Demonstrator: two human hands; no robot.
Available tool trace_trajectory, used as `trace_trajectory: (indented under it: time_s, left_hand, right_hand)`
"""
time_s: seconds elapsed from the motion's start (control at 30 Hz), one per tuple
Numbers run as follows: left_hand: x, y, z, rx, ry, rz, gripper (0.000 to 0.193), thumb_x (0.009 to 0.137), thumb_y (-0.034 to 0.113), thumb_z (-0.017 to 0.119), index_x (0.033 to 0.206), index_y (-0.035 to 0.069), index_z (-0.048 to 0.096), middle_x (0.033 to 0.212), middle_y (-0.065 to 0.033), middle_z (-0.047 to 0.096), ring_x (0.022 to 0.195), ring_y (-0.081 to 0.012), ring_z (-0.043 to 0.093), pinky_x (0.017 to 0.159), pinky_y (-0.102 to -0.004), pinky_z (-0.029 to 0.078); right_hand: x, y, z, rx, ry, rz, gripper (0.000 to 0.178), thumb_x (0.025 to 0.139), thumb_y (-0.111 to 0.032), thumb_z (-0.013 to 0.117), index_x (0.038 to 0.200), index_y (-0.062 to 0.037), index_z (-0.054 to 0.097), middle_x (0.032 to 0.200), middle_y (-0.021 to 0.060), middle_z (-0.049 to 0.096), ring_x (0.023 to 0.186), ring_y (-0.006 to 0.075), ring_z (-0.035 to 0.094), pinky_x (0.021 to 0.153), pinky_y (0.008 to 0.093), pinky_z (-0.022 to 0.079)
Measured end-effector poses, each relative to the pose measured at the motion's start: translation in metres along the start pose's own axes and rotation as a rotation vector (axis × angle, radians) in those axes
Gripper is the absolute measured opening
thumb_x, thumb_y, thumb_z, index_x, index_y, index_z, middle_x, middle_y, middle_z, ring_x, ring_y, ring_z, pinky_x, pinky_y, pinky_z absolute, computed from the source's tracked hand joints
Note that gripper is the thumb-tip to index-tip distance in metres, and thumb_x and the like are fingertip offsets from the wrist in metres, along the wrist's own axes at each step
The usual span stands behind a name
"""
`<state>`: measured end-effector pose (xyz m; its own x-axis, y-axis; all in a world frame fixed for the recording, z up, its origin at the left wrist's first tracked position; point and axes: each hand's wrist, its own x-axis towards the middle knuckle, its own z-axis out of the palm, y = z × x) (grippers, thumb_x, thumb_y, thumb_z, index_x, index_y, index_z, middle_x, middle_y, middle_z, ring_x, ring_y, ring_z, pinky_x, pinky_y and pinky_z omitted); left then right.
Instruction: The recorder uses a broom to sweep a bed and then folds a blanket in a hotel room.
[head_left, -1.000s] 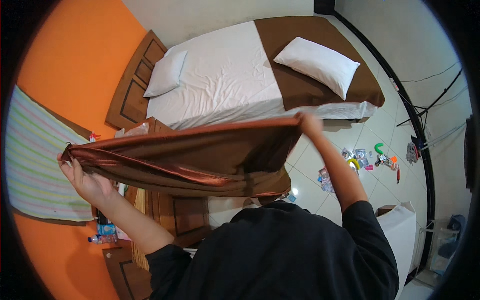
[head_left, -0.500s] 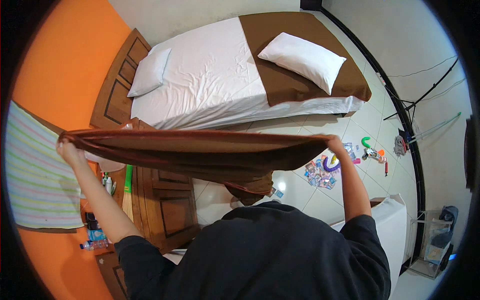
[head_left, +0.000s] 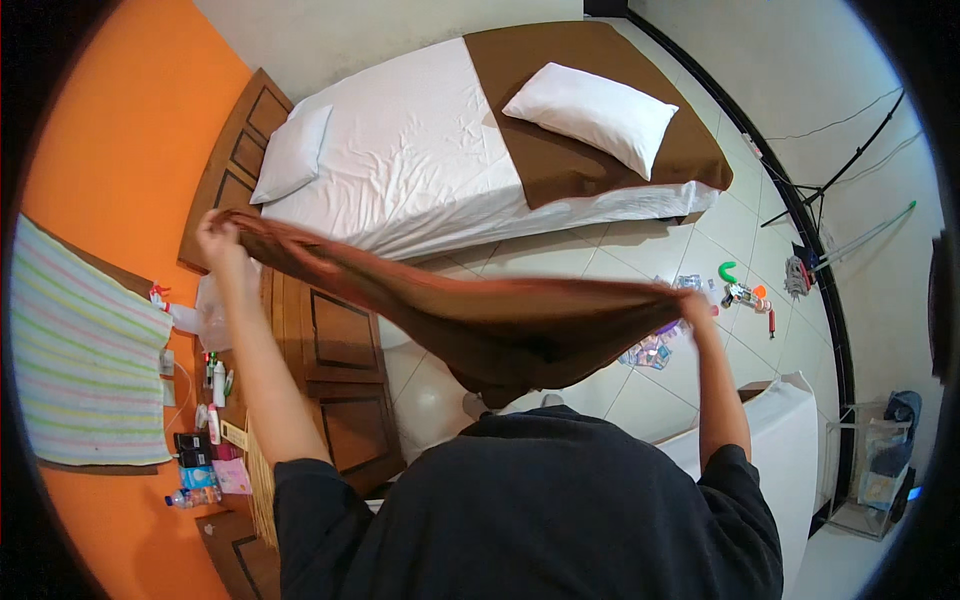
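A large brown cloth [head_left: 480, 325] with a reddish edge hangs stretched across in front of me, folded and sagging in its middle. My left hand [head_left: 220, 240] is closed on its left end, raised near the wooden headboard [head_left: 235, 165]. Its right end is gripped by my right hand [head_left: 697, 308], which is lower and above the tiled floor. The lower folds of the cloth hang just above my feet. Beyond it stands a bed with a white sheet [head_left: 400, 150], a brown cover [head_left: 600, 170] over its right part, and two white pillows, one [head_left: 595, 115] lying on the cover.
To my left, a wooden cabinet [head_left: 345, 340] bears bottles, small packs and a broom [head_left: 262, 490]. Small packets [head_left: 648, 352] and a green curved piece [head_left: 727, 272] lie on the floor at right. A mop [head_left: 800, 275], a black stand and a white-covered surface [head_left: 790, 440] are farther right.
My left hand has risen and moved inward with its end of the cloth. The right hand has shifted slightly right and down. The cloth now slants and sags more in the middle.
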<state>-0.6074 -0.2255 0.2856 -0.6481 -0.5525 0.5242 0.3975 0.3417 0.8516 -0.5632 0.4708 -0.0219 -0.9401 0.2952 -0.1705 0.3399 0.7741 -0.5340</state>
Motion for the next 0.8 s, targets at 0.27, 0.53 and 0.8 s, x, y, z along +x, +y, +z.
trace_trajectory:
  time_s: [0.27, 0.53, 0.8]
  left_hand:
    - [0.102, -0.006, -0.113, 0.095, 0.348, 0.091, 0.022, 0.077, -0.006, 0.043, 0.098, -0.005, 0.043, 0.084, -0.0089, 0.055, 0.079, -0.0168, 0.053, 0.069, -0.0260, 0.044]
    - [0.071, -0.027, -0.057, 0.213, 0.214, -0.075, 0.033, 0.082, 0.002, 0.047, 0.112, 0.004, 0.033, 0.102, -0.0144, 0.049, 0.087, -0.0199, 0.052, 0.075, -0.0285, 0.045]
    - [0.055, -0.018, -0.016, 0.214, 0.182, -0.067, 0.031, 0.082, -0.002, 0.043, 0.111, 0.003, 0.033, 0.103, -0.0145, 0.049, 0.090, -0.0213, 0.052, 0.078, -0.0301, 0.044]
  right_hand:
    - [-0.088, 0.089, 0.010, -0.246, -0.098, -0.063, 0.017, 0.071, -0.008, 0.044, 0.081, -0.0067, 0.058, 0.071, 0.0150, 0.056, 0.071, 0.0281, 0.056, 0.065, 0.0403, 0.043]
    - [-0.093, 0.049, -0.107, 1.833, -0.076, 0.210, 0.045, 0.078, -0.043, 0.050, 0.109, -0.0110, 0.050, 0.103, 0.0059, 0.055, 0.095, 0.0216, 0.052, 0.079, 0.0384, 0.045]
    - [-0.150, 0.097, -0.089, 1.593, -0.346, 0.368, 0.026, 0.074, -0.007, 0.054, 0.100, -0.0055, 0.053, 0.086, 0.0011, 0.057, 0.071, 0.0099, 0.055, 0.056, 0.0222, 0.045]
